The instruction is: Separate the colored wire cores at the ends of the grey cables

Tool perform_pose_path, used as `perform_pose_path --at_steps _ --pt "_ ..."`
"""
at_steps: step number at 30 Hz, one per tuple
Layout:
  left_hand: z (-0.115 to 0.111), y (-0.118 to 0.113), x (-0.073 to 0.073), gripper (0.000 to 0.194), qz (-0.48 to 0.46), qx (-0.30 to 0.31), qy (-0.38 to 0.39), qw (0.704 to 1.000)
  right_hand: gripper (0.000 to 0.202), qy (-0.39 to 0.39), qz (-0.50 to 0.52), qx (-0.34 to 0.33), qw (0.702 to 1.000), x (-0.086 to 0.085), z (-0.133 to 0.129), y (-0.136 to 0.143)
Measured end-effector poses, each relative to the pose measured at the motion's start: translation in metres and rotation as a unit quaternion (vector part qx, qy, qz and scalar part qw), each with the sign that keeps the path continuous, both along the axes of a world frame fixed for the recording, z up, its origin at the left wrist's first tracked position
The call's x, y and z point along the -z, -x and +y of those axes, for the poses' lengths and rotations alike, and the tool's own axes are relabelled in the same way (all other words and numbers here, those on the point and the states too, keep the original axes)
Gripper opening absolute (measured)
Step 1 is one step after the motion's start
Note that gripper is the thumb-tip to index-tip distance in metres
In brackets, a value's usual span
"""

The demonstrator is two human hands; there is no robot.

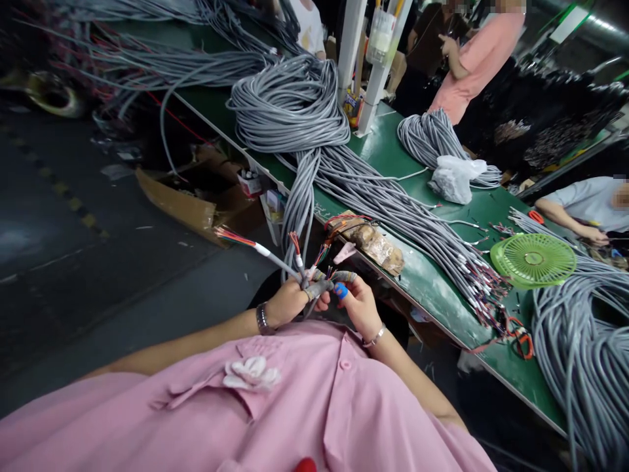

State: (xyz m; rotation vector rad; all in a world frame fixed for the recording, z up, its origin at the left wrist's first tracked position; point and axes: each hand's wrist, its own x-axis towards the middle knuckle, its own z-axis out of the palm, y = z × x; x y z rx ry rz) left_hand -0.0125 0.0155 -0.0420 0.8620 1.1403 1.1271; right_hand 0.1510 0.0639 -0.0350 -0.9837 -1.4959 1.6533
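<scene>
Gray cables (pixel 276 259) with white sleeves and bare coloured wires at their ends are gripped in my left hand (pixel 291 300), whose fingers are wrapped round them. My right hand (pixel 360 303) pinches the same cables close beside it, a blue covering on one fingertip. Both hands are in front of my body, just off the table edge. From the hands, a bundle of gray cable (pixel 301 196) runs up to a large coil (pixel 289 105) on the green table (pixel 383 147). Tape-like wraps show on some fingers.
On the table lie a long cable bundle (pixel 393 210), a wrapped brown lump (pixel 376 246), a green fan (pixel 533 260), orange-handled scissors (pixel 521 341) and a plastic bag (pixel 455 177). White posts (pixel 371 85) rise behind. A cardboard box (pixel 181 206) is under the edge. People stand or sit beyond.
</scene>
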Motion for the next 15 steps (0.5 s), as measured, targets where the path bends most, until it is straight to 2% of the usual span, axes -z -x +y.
perform_pose_path --at_steps 9,15 --pt "0.0041 -0.0068 -0.0082 0.026 0.037 0.042 0.011 0.998 0.027 -0.002 -0.009 0.015 1.0 -0.0058 0.0054 0.0038" --pt "0.0071 -0.0099 -0.0049 0.025 -0.004 0.003 0.023 1.0 0.025 0.042 -0.005 0.059 0.997 -0.0023 0.0072 0.0049"
